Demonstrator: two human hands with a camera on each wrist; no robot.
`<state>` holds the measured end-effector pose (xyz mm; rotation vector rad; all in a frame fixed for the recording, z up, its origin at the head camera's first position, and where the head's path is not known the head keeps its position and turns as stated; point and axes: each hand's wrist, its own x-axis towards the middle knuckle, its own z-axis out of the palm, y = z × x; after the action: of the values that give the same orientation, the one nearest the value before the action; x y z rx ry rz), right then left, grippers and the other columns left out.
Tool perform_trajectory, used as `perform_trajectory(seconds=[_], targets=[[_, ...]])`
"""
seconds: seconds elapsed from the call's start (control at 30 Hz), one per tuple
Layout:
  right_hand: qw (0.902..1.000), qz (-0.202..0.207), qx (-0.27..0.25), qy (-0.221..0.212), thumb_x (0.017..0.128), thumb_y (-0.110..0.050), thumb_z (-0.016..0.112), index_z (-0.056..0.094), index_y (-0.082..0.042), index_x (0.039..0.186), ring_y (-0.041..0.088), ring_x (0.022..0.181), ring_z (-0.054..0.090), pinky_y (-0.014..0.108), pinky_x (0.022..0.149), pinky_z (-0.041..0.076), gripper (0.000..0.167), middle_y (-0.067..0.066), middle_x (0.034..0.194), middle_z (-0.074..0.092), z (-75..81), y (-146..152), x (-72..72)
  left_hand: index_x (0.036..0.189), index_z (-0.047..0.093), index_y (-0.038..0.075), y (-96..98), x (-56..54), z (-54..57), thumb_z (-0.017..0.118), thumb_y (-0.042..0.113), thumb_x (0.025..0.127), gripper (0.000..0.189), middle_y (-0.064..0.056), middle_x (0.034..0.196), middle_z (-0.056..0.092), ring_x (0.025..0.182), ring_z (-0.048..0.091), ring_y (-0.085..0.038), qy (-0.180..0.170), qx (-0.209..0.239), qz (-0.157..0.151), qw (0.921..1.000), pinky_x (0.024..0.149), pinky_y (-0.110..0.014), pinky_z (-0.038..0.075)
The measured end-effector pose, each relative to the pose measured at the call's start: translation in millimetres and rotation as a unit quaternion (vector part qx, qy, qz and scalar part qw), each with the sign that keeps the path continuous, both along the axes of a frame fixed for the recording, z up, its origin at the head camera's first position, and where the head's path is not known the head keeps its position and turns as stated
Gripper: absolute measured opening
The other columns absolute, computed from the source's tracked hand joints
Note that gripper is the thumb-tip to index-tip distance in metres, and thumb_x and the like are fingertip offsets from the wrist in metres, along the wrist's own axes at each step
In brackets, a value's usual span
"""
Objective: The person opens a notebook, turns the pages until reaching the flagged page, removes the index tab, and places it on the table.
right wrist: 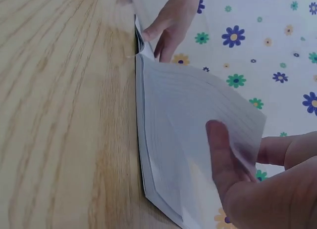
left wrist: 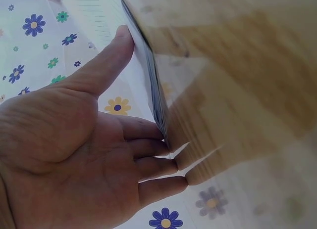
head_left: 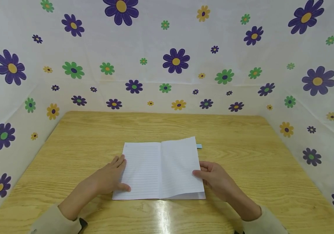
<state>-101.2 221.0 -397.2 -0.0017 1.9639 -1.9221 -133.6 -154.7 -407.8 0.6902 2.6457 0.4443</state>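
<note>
An open notebook (head_left: 141, 172) with ruled white pages lies flat on the table. My left hand (head_left: 108, 178) rests at its left edge, thumb on the page; in the left wrist view that hand (left wrist: 74, 155) has its fingers straight, their tips touching the table beside the pages. On the other side, my right hand (head_left: 218, 180) pinches the outer edge of the right page (head_left: 180, 167) between thumb and fingers. The right wrist view shows this page (right wrist: 193, 110) curved up off those beneath it, the thumb of my right hand (right wrist: 272, 194) on top.
A small light-blue tab (head_left: 199, 146) sticks out past the notebook's upper right edge. The wood-grain table (head_left: 161, 126) extends around the notebook. A white flower-printed cloth (head_left: 143, 39) stands along the back and both sides.
</note>
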Motion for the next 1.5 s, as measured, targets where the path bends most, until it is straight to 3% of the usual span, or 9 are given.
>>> perform_trajectory(seconds=[0.13,0.53,0.77,1.1,1.33,1.5], targets=[[0.9998,0.009,-0.009,0.015,0.105,-0.004,0.056,0.043,0.017,0.145,0.019,0.109,0.068,0.029,0.092,0.057,0.047,0.022,0.129,0.068,0.4,-1,0.5,0.152,0.029,-0.020,0.1,-0.4,-0.4,0.079,0.049,0.088,0.106,-0.038,0.163,0.016,0.150,0.014,-0.056,0.003,-0.001,-0.002,1.0000,0.116,-0.069,0.024],[0.9986,-0.026,0.018,0.041,0.103,-0.006,0.060,0.055,0.011,0.139,0.016,0.096,0.069,0.027,0.080,0.058,0.040,0.010,0.109,0.075,-7.1,-14,-2.4,0.151,0.029,-0.021,0.3,-0.1,-0.8,0.080,0.048,0.088,0.106,-0.039,0.162,0.016,0.150,0.015,-0.057,0.000,0.001,-0.001,1.0000,0.116,-0.069,0.024],[0.9986,-0.017,-0.010,0.050,0.103,-0.004,0.061,0.057,0.013,0.136,0.014,0.096,0.069,0.027,0.081,0.058,0.038,0.010,0.109,0.076,-11.2,-33,-6.9,0.151,0.030,-0.020,-0.1,-0.4,-3.5,0.079,0.049,0.088,0.106,-0.038,0.163,0.017,0.150,0.015,-0.056,0.002,-0.005,-0.001,1.0000,0.116,-0.068,0.025],[0.9971,0.006,-0.018,0.073,0.104,-0.004,0.059,0.059,0.013,0.134,0.016,0.096,0.068,0.030,0.082,0.060,0.035,0.003,0.092,0.068,-15.6,-52,-9.0,0.151,0.030,-0.020,-0.4,0.3,-3.7,0.080,0.048,0.087,0.106,-0.038,0.162,0.017,0.150,0.015,-0.056,0.003,0.001,0.003,1.0000,0.116,-0.069,0.024],[0.9972,0.018,-0.027,0.067,0.105,-0.005,0.055,0.059,0.012,0.135,0.018,0.095,0.069,0.031,0.082,0.059,0.035,0.014,0.109,0.072,-15.4,-60,-8.3,0.152,0.033,-0.017,-0.6,-1.6,-3.8,0.077,0.048,0.090,0.100,-0.035,0.164,0.017,0.151,0.014,-0.054,0.007,-0.006,0.012,0.9999,0.119,-0.065,0.023],[0.9970,0.028,-0.030,0.066,0.107,-0.008,0.054,0.059,0.012,0.136,0.017,0.092,0.069,0.030,0.080,0.059,0.035,0.018,0.114,0.072,-15.4,-62,-7.6,0.149,0.039,-0.017,1.5,-7.1,1.4,0.072,0.042,0.096,0.086,-0.037,0.161,0.023,0.149,0.019,-0.056,0.068,-0.003,-0.002,0.9977,0.118,-0.063,0.027]])
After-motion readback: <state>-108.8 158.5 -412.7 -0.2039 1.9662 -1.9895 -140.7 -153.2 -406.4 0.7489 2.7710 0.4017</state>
